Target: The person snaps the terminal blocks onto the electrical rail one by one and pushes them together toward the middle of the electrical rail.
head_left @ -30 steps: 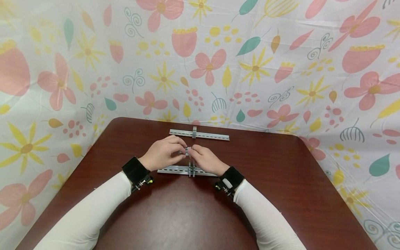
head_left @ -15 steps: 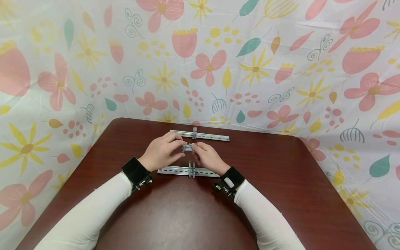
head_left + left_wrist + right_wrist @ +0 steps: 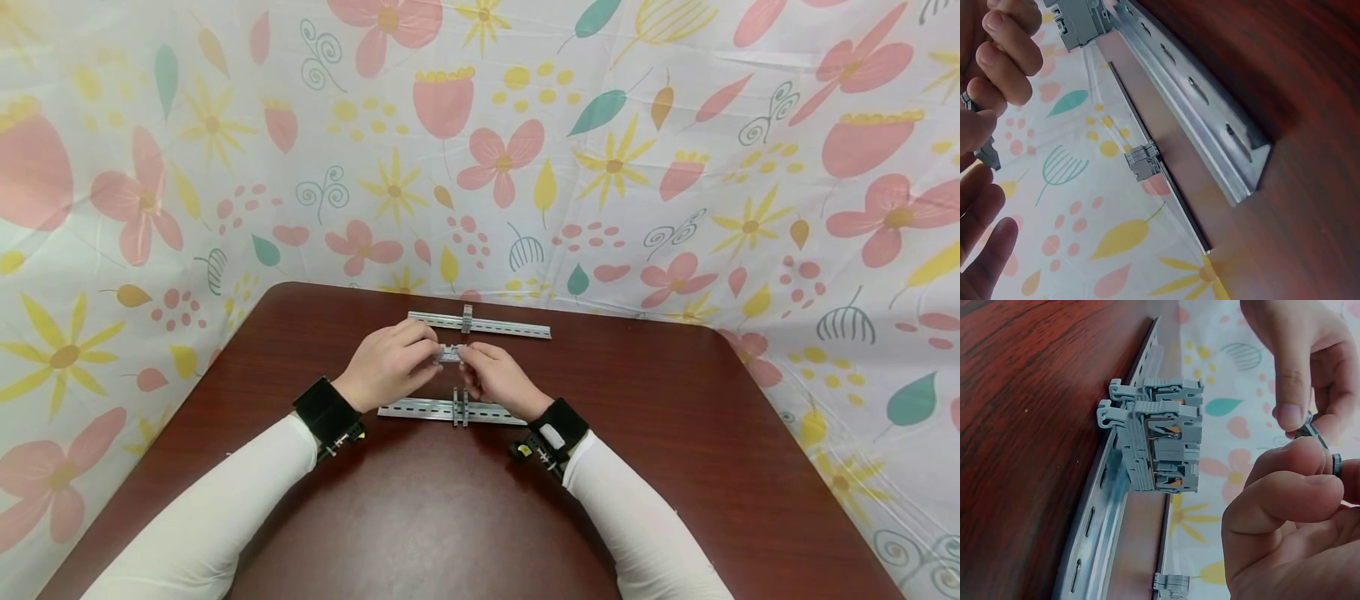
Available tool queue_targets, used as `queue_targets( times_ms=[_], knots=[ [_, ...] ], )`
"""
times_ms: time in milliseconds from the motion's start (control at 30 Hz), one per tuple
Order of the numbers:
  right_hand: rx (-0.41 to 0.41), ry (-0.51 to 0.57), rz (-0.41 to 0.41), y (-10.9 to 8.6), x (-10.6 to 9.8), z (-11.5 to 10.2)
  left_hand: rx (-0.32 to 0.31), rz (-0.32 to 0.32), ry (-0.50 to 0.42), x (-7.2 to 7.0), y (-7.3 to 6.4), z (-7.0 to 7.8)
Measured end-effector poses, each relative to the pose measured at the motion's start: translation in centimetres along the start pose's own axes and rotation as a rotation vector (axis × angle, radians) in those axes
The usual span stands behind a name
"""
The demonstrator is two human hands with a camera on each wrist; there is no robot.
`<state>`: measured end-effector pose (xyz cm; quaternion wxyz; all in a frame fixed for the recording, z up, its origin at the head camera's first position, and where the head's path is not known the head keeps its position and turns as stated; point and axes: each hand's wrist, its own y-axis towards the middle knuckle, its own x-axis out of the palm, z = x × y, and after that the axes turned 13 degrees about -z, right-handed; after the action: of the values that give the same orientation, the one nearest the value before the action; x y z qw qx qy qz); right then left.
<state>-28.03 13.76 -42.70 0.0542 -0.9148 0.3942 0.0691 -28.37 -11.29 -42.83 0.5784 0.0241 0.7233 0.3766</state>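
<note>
A small grey terminal block (image 3: pixel 450 353) is held up between the two hands, above the table. My left hand (image 3: pixel 393 362) pinches one end of it with thumb and fingers. At its other end, my right hand (image 3: pixel 498 381) grips it with curled fingers, which cover much of it in the right wrist view. Below the hands lies a slotted metal DIN rail (image 3: pixel 412 408). Two grey terminal blocks (image 3: pixel 1169 440) stand side by side on that rail, orange parts showing in their openings.
Farther back on the brown table (image 3: pixel 637 433) lies a second DIN rail (image 3: pixel 517 328), bearing a grey terminal block piece (image 3: pixel 467 318) near its middle. A flower-patterned cloth (image 3: pixel 525 167) hangs behind the table and at its sides.
The held terminal block has risen slightly and come into clearer sight between the fingertips. Over the last half second it has tilted a little. The rails have stayed in place.
</note>
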Motion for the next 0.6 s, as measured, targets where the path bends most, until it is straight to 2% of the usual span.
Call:
queue_targets(
  times_ms=[233, 467, 600],
  knots=[
    [-0.014, -0.022, -0.009, -0.15, -0.05, 0.14, -0.021, 0.003, -0.013, -0.05, 0.03, 0.15],
    [-0.025, -0.042, -0.009, -0.20, -0.01, 0.17, -0.084, 0.019, -0.066, -0.07, -0.08, 0.20],
    [-0.049, -0.055, 0.017, -0.17, 0.13, 0.05, -0.132, 0.036, -0.119, -0.04, -0.12, 0.30]
  ],
)
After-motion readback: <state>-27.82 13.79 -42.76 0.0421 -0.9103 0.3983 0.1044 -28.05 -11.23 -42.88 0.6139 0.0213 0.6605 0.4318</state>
